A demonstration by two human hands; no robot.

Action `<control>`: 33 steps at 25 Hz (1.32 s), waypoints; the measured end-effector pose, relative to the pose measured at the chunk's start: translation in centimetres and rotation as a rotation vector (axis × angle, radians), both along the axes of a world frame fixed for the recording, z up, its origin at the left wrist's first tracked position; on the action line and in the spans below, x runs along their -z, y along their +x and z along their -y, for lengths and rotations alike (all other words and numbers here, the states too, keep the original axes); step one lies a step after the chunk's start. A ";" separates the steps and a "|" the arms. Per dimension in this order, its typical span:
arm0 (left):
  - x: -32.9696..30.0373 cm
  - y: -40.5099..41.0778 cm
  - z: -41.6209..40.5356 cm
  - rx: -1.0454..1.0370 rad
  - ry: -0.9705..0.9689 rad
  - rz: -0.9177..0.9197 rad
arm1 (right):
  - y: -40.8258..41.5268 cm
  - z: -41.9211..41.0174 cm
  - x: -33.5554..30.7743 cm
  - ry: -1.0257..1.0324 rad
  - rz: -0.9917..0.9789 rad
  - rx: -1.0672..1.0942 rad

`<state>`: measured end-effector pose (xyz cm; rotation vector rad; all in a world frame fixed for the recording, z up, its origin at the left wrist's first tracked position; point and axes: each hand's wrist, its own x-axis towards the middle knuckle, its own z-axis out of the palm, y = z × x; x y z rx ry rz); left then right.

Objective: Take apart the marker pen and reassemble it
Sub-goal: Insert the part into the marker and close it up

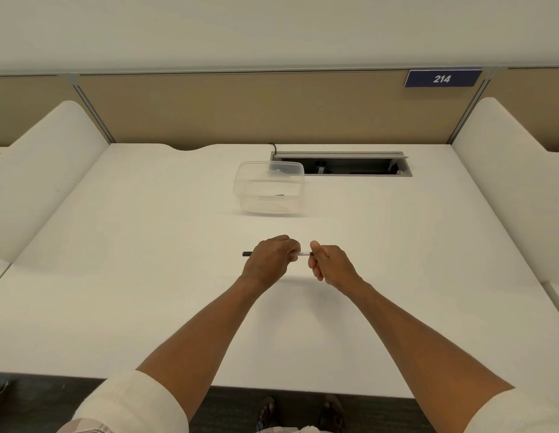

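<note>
I see the left hand [270, 257] closed around the marker pen [300, 254], whose black end protrudes beyond the knuckles. The right hand [329, 260] pinches the pen's opposite end between thumb and fingers. The pen lies horizontal between both grips, above the white desk [147, 245], nearer than the clear plastic container [268, 187].

White marker pen [301, 254], black end; seemingly clear container [268, 187].
</note>
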<state>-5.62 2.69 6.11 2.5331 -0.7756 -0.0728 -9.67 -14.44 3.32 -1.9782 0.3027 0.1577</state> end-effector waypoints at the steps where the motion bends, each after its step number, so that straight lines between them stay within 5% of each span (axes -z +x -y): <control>1: 0.0 0.0 -0.1 -0.006 0.004 -0.002 | -0.2 0.0 0.1 0.036 0.016 0.019; 6: 0.1 0.2 -0.5 -0.016 0.001 -0.001 | -0.8 0.0 0.2 0.012 0.173 0.026; 13: -0.2 0.3 -0.5 0.006 -0.005 0.010 | -0.5 -0.2 0.0 -0.315 0.224 -0.063; 19: 0.0 0.4 -1.0 0.046 0.035 0.017 | -0.1 -0.7 0.1 -0.060 0.000 -0.010; 28: 0.7 1.0 1.0 0.176 0.018 0.218 | -0.6 -0.2 0.2 -0.167 0.049 -0.011; 33: 2.4 0.3 2.8 -0.136 -0.017 0.050 | -1.2 -0.1 0.7 -0.115 0.035 0.214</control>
